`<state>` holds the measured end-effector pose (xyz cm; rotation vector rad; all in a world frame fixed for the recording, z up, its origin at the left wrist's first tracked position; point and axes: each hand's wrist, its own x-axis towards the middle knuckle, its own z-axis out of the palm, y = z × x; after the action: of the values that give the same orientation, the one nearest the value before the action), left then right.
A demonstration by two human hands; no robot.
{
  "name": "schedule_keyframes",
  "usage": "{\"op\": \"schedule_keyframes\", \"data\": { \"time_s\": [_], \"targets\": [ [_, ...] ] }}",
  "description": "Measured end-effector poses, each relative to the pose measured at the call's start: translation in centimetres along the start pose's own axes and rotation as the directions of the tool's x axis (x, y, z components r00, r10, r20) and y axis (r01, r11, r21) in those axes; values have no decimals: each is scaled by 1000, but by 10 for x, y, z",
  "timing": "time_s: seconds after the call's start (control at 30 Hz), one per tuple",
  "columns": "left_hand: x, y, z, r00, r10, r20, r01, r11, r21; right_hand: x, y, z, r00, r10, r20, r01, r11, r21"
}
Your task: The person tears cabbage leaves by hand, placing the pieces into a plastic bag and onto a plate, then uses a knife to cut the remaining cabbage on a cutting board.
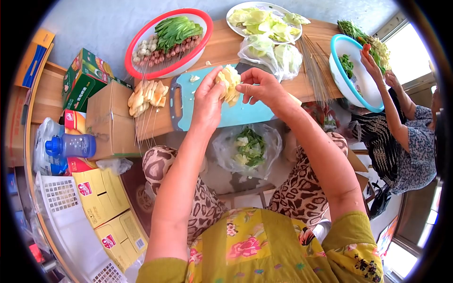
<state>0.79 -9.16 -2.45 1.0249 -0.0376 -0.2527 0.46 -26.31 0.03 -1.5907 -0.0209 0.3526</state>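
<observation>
Holds pale-yellow, ruffled leafy clump [230,84] between thumb and fingers of left hand [208,100], lengthwise near to far above light-blue, rectangular plastic cutting board [229,117], and meets its right edge with narrowed fingertips of right hand [269,90], cannot tell if gripping.

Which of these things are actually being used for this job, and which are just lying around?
Seemingly in use:
- yellow leafy bunch, at the left hand and right hand
- blue board beneath
- probably the thin sticks and pale green leaves

Probably just lying about:
- blue bottle
- green box
- cardboard box
</observation>
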Motion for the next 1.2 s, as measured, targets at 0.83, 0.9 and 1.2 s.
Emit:
{"op": "schedule_keyframes", "data": {
  "time_s": [0.83,0.9,1.2],
  "targets": [
    [1,-2,-6,997,-72,28,73,997,-23,2,1,5,997,40,62,-48,989,142],
    [1,-3,-6,996,-80,34,81,996,-31,0,1,5,997,22,71,-29,994,106],
    [1,-4,-7,986,-141,90,145,988,-42,0,8,2,999,-11,52,6,996,89]
  ]
}}
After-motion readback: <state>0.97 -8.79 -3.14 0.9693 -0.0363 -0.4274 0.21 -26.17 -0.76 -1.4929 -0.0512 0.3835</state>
